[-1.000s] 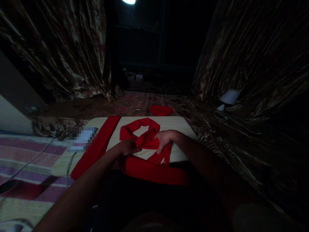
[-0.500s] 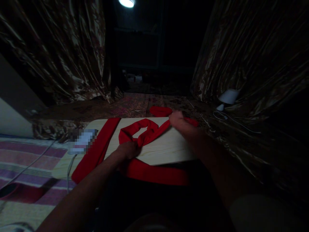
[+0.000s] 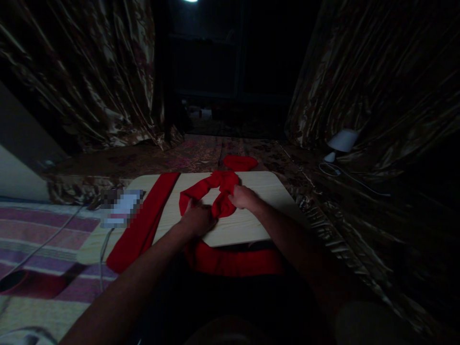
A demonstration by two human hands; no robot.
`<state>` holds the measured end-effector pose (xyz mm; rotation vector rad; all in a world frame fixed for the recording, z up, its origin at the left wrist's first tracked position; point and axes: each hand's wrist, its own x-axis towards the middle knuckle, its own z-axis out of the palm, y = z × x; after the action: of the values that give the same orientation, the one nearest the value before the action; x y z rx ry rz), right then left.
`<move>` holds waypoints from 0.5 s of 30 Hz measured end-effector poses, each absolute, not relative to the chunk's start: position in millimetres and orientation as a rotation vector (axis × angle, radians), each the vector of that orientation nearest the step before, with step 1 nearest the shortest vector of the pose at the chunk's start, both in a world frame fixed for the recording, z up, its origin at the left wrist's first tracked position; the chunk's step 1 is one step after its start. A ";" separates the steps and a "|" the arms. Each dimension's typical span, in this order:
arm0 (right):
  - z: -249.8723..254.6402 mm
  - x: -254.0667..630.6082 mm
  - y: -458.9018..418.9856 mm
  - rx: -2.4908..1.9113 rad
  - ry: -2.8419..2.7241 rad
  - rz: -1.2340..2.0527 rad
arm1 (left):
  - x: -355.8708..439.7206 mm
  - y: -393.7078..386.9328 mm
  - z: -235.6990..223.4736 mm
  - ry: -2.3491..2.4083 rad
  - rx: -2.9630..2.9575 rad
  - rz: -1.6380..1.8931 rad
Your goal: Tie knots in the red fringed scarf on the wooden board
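Note:
A long red cloth strip (image 3: pixel 201 188) lies in a loop on a pale wooden lap table (image 3: pixel 264 223). At the near side of the loop, my left hand (image 3: pixel 199 219) is closed on the cloth, its thumb along the band. My right hand (image 3: pixel 244 196) pinches the right side of the loop, where the cloth is bunched. More red cloth (image 3: pixel 233 261) hangs below the table's near edge, over my lap; its link to the loop is hidden behind my left hand. Another folded red strip (image 3: pixel 145 223) lies across the table's left part.
A phone-like blurred object (image 3: pixel 124 209) with a cable sits on the table's left end. Beyond the far edge lies a red cloth piece (image 3: pixel 240 163). A small white lamp (image 3: pixel 342 140) stands back right, among patterned curtains (image 3: pixel 118 96). Striped bedding (image 3: pixel 43 244) is at left.
My right hand has come down and left, from the table's far right edge to the loop, bringing the strip's stretched end with it. My left hand stays near the loop's front.

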<state>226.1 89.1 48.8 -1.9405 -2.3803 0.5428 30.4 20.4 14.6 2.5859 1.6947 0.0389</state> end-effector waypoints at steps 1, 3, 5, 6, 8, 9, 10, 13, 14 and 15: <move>45.7 225.3 83.5 -1.939 -2.319 0.671 | 32.2 21.2 13.6 1.689 2.583 -0.003; 39.5 223.0 75.9 -1.937 -2.158 0.910 | 39.3 21.4 10.9 1.710 2.577 -0.022; 33.5 219.3 73.7 -1.899 -2.038 1.013 | 51.3 19.9 7.7 1.740 2.555 0.012; 30.6 217.2 74.6 -1.888 -2.013 0.991 | 58.4 18.7 6.3 1.736 2.545 0.039; 25.0 214.1 79.4 -1.885 -2.048 0.885 | 71.5 16.2 5.1 1.651 2.547 0.101; 22.3 213.8 82.9 -1.887 -2.092 0.824 | 76.2 15.4 5.7 1.569 2.547 0.137; 19.7 214.8 87.0 -1.880 -2.141 0.770 | 78.9 15.1 7.3 1.471 2.530 0.177; 13.8 225.5 100.5 -1.749 -2.302 0.656 | 73.1 20.1 16.5 1.270 2.363 0.302; 12.8 231.2 105.0 -1.687 -2.361 0.633 | 67.1 24.0 20.2 1.296 2.302 0.352; 12.5 237.2 109.3 -1.626 -2.422 0.619 | 59.9 29.1 23.9 1.375 2.264 0.404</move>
<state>237.2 109.3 12.5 -1.6264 -2.4224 0.6187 59.9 29.1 23.9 2.2638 1.3753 0.4042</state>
